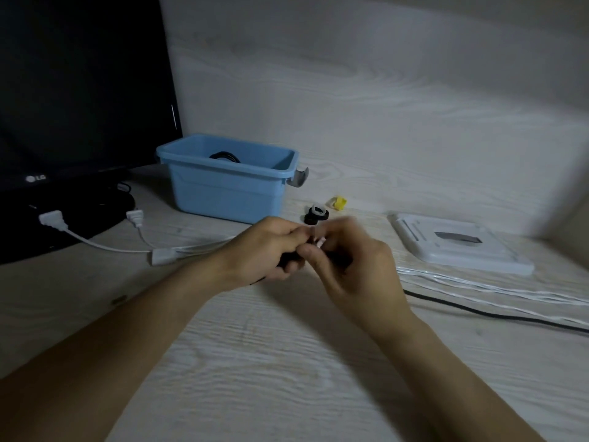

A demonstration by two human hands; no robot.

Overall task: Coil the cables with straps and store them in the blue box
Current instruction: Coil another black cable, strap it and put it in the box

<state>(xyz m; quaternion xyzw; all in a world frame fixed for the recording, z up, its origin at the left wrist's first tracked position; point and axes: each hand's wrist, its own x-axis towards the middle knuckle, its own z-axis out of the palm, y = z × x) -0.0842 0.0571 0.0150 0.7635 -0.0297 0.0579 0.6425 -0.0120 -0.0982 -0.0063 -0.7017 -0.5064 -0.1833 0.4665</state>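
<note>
Your left hand (271, 247) and right hand (347, 263) meet above the table (287, 362), both curled round a dark bundle with a small white piece pinched between the fingertips — likely a strap going round a black cable, though blur hides the detail. The blue box (228, 180) sits just beyond and slightly left of your hands, nearer your left, one black coil (224, 156) already inside. The black cable (497, 312) trails right — its length runs sideways, away from the box.
</note>
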